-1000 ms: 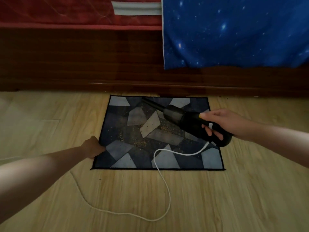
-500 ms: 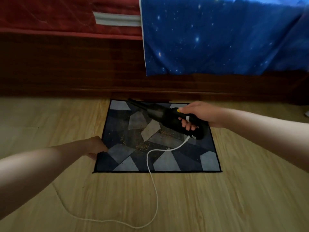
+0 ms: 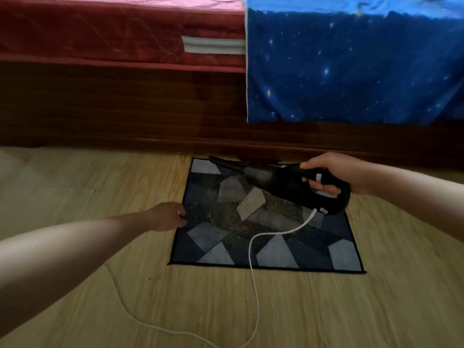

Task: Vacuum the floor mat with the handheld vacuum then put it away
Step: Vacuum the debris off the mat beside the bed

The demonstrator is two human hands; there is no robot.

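Mat (image 3: 341, 254) lies flat on the wood floor (image 3: 326, 310), its far edge close to the dark wooden bed frame (image 3: 125, 109). Pattern of grey and navy patches. Yellowish crumbs (image 3: 238, 227) are scattered across the middle.

Right hand (image 3: 331, 172): fingers wrapped round the loop handle of the black vacuum (image 3: 283, 182), thumb on top. The vacuum is held low over the far right part of the mat. Its nozzle is tilted down and toward the far left corner, with the tip at the mat's far edge. Contact of tip with mat is unclear.

A white cord (image 3: 253, 272) leaves the vacuum's rear, crosses the near half of the mat and loops over the floor toward the left.

Left hand (image 3: 168, 217): fingers bent, tips on the mat's left edge. Pinching or only pressing, cannot tell.

Above the frame are a red mattress (image 3: 100, 33) and, to its right, a hanging blue starry sheet (image 3: 351, 71).
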